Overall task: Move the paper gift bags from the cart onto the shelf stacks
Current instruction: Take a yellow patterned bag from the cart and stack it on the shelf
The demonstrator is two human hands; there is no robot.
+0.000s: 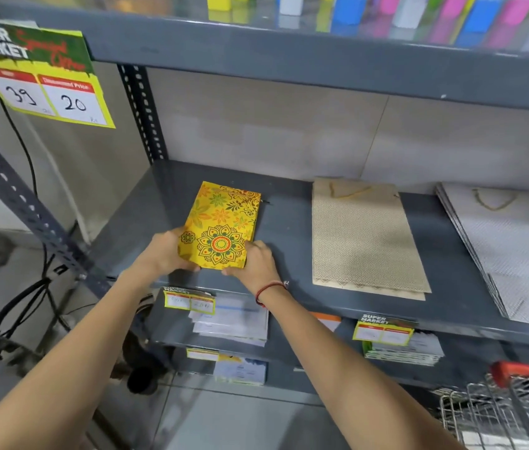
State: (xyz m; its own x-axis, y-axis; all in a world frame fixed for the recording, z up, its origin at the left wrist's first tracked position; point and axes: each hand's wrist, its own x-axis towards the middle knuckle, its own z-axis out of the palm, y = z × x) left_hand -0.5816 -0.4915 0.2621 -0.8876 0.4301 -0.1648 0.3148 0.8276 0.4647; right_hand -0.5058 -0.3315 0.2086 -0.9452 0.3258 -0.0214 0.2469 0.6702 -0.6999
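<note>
A flat yellow paper gift bag (221,224) with orange flowers and a mandala print lies on the grey shelf (292,228), left of centre. My left hand (167,251) grips its near left corner and my right hand (256,259) holds its near right corner; both rest at the shelf's front. To the right lies a stack of beige patterned gift bags (363,238) with gold cord handles. Farther right sits a stack of silver-white gift bags (516,245). The wire cart (513,407) with a red handle shows at the bottom right corner.
An upper shelf (289,50) overhangs closely, holding colourful boxes. A yellow price sign (45,79) hangs at top left. A slotted metal upright (29,209) and black cables (26,297) stand at left. Lower shelves hold card packs (234,323) and price tags.
</note>
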